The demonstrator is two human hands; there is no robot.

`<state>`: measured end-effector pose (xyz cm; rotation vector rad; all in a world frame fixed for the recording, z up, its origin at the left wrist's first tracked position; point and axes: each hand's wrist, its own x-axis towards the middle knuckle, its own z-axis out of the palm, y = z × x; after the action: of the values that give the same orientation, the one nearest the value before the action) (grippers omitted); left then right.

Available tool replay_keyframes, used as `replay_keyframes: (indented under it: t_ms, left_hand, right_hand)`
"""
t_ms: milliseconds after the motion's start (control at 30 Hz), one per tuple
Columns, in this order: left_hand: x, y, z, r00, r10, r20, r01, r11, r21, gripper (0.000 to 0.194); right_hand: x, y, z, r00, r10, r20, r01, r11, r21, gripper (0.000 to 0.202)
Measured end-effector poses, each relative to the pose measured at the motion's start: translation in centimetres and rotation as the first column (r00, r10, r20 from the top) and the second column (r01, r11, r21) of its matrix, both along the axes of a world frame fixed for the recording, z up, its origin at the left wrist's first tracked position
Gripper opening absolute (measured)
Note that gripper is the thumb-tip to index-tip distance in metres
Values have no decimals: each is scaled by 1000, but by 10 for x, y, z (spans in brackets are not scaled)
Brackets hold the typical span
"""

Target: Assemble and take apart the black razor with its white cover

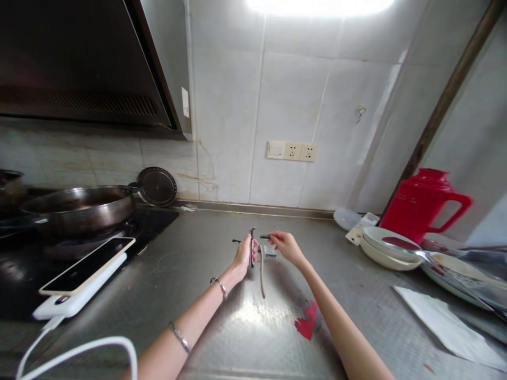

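Observation:
My left hand (242,257) is closed around a thin black rod with a bent top (252,259), held upright above the steel counter. A short dark piece (236,241) sticks out on the far side of this hand. My right hand (288,246) pinches a small black stick (265,237) between its fingertips, pointing toward the left hand and apart from the rod. Between the hands a grey cord-like strip (262,279) hangs or lies downward; which, I cannot tell. A small clear piece with a dark edge (270,253) is just behind it.
Left are a pan (85,211) on the black cooktop and a phone (89,265) on a white power bank (85,287) with a cable. Right stand a red thermos (420,206), bowls (390,256) and a white paper (447,324). A red torn scrap (306,323) lies in front.

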<state>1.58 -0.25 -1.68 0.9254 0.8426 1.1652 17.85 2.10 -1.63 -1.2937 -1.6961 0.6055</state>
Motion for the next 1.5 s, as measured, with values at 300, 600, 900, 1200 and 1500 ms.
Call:
replay_keyframes:
  t_ms: [300,600,900,1200,1500]
  left_hand:
    - [4,-9,-2,975,34,-218,42,942,334,21]
    - [8,-11,-8,973,35,-230,48,937,346,19]
    - [6,-9,-8,966,60,-253,43,922,384,18]
    - [6,-9,-6,969,61,-239,38,921,389,17]
    - [5,-12,-4,966,54,-254,50,921,387,22]
  right_hand:
    - [-2,-2,7,982,5,-188,11,996,85,35]
    - [-6,-12,23,984,37,-172,-7,985,175,30]
    - [-10,-17,27,986,71,-153,-40,979,200,26]
    - [-12,-21,32,985,77,-152,-44,978,206,23]
    - [-12,-23,33,984,89,-154,-55,975,215,21]
